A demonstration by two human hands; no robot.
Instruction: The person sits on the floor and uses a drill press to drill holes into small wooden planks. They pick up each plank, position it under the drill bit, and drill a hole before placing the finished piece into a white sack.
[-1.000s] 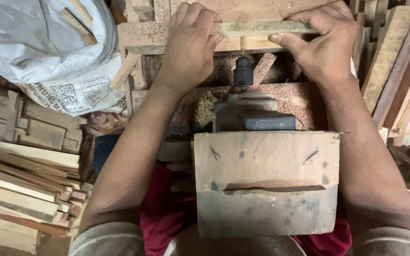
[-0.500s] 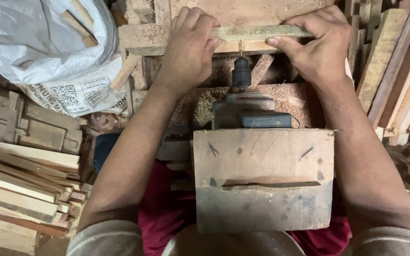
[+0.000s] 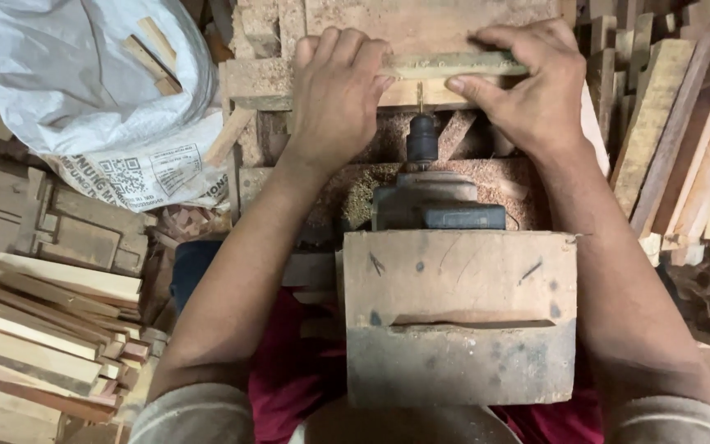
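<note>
1. Head view, looking straight down: both of my hands reach forward and clamp the same narrow wooden strip [image 3: 454,64], which lies at the far side of the work area, beyond the drill.
2. My left hand [image 3: 337,90] is closed over the strip's left end, fingers curled over the top and hiding that end.
3. My right hand [image 3: 527,86] pinches the right part, thumb along the near edge and fingers over the far edge.
4. The strip's long axis runs left to right, crosswise to my forearms, and the bare stretch shows between the two hands.
5. The drill chuck [image 3: 421,138] sits just on my side of that bare stretch, its thin bit [image 3: 420,97] pointing away from me and meeting the strip's near edge almost midway between my hands; neither hand is clearly the nearer.
6. The strip rests against a sawdust-covered block [image 3: 429,23] behind it.
7. Nearer my body a wooden box [image 3: 460,316] covers the motor [image 3: 437,205].
8. A white sack [image 3: 84,74] lies to the left, with stacked wood slats [image 3: 34,329] below it and more offcuts [image 3: 684,140] on the right.
</note>
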